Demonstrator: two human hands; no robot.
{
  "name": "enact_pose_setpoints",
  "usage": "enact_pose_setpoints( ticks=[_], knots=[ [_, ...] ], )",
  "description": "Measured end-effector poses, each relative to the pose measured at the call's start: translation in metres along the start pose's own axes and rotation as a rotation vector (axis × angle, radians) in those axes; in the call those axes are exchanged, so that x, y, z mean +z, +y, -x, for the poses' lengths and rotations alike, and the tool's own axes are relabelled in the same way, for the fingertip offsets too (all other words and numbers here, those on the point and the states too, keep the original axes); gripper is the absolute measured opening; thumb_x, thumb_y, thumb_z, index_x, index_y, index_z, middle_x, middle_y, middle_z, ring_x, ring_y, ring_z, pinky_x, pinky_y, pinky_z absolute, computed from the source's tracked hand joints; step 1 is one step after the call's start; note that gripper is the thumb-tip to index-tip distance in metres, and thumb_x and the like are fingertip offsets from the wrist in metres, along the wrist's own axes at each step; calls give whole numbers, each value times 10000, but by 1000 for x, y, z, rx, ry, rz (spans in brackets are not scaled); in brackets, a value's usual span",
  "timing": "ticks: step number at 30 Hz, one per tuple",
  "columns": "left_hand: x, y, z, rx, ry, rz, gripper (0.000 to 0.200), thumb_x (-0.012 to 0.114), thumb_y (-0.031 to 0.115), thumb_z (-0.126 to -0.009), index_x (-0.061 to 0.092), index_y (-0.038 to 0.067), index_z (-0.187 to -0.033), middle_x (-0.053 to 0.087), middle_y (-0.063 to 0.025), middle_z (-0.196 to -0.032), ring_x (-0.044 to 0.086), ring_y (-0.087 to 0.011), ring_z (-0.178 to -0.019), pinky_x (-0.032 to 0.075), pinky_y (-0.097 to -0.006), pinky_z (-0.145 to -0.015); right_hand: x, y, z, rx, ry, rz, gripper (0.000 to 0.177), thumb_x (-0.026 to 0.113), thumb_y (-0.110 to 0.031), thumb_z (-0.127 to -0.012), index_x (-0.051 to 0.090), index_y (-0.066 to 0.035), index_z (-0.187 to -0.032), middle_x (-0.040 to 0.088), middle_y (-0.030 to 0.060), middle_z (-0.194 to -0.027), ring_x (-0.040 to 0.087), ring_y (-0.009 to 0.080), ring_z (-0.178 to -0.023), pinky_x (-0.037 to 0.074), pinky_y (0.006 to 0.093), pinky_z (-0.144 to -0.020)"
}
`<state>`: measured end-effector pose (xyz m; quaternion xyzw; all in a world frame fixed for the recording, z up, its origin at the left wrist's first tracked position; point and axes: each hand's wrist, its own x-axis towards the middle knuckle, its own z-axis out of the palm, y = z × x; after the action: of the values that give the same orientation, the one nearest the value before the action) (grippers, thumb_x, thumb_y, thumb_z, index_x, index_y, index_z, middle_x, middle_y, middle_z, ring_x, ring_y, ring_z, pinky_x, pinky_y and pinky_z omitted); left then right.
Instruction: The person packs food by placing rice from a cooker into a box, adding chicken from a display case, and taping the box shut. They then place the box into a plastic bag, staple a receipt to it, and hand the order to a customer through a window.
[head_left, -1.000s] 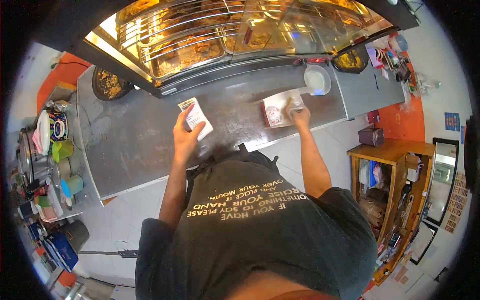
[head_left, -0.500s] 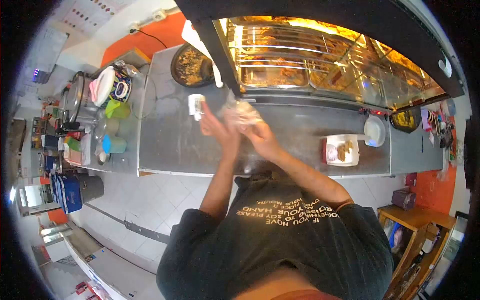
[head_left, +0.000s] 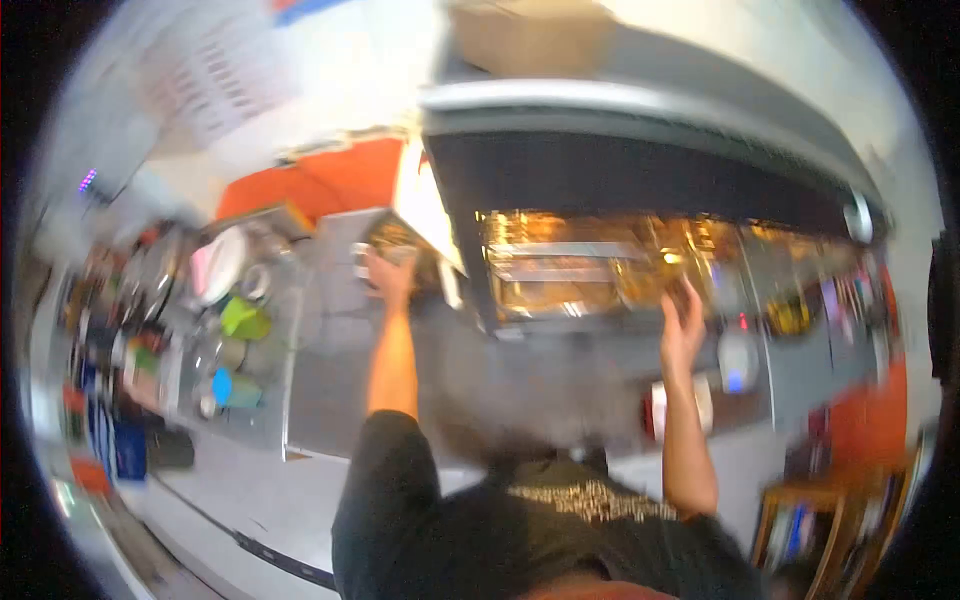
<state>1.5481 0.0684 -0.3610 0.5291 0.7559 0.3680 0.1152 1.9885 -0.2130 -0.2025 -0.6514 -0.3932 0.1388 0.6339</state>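
My left hand (head_left: 390, 272) is stretched forward to the back left of the counter, in front of a dark pan (head_left: 388, 236) of food. Its fingers are closed on a small white container (head_left: 360, 261), mostly hidden behind them and blurred. My right hand (head_left: 682, 325) is raised before the lit glass front of a food warmer (head_left: 570, 270), fingers stretched upward and apart, with nothing visible in it. Below it, my right forearm partly covers a red and white carton (head_left: 703, 400) on the counter.
The metal counter (head_left: 330, 370) runs across in front of me. A white tub (head_left: 739, 360) stands to the right. On the left are a green container (head_left: 245, 318), a blue cup (head_left: 222, 387) and stacked dishes. A wooden shelf (head_left: 800, 520) stands at the lower right.
My hands have moved apart: the left forward with the white container, the right across to the warmer. The clear plastic between them is out of sight. My view has tilted upward.
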Motion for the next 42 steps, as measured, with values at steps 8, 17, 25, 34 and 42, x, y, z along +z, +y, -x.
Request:
enact_pose_setpoints(
  ticks=[8, 17, 25, 34, 42],
  knots=[
    [-96, -57, 119, 218, 186, 361, 678, 676, 71, -753, 434, 43, -1386, 461, -219, -1386, 401, -371, -1325, 306, -404, -1118, 33, 9, 9, 45, -313, -185, 343, 578, -93, -956, 527, 45, -1266, 589, 141, -1203, 566, 202, -1091, 442, 324, -980],
    [-256, -88, 277, 0, 270, 262, 712, 756, 32, -722, 463, 64, -1371, 534, -173, -1225, 581, -300, -1096, 489, -355, -927, 139, -20, 64, -91, -649, -278, 498, 604, -65, -933, 426, 20, -1390, 510, 159, -1352, 520, 237, -1224, 403, 345, -1037],
    [-282, -58, 298, -50, 253, 463, 713, 751, -4, -743, 457, 77, -1387, 490, -120, -1303, 551, -209, -1146, 550, -299, -842, 164, -52, 100, -45, -646, -305, 597, 640, -135, -921, 366, -21, -1440, 392, 158, -1449, 453, 262, -1277, 410, 373, -1020],
    [-255, 64, 323, 161, -179, 747, 878, 719, -124, -730, 308, 79, -1479, 397, -98, -1385, 559, -230, -1146, 547, -306, -856, -54, 55, 101, 189, -1232, 518, 526, 443, -427, -975, 697, -23, -753, 667, 169, -740, 656, 302, -753, 488, 431, -745],
    [-178, 186, 449, 217, -569, 864, 902, 731, -135, -707, 297, 51, -1476, 378, -99, -1379, 588, -278, -1119, 574, -325, -851, -271, 242, 112, 363, 37, 892, 506, 503, -374, -950, 458, -21, -1310, 516, 208, -1280, 488, 391, -1166, 378, 452, -1009]
  ],
)
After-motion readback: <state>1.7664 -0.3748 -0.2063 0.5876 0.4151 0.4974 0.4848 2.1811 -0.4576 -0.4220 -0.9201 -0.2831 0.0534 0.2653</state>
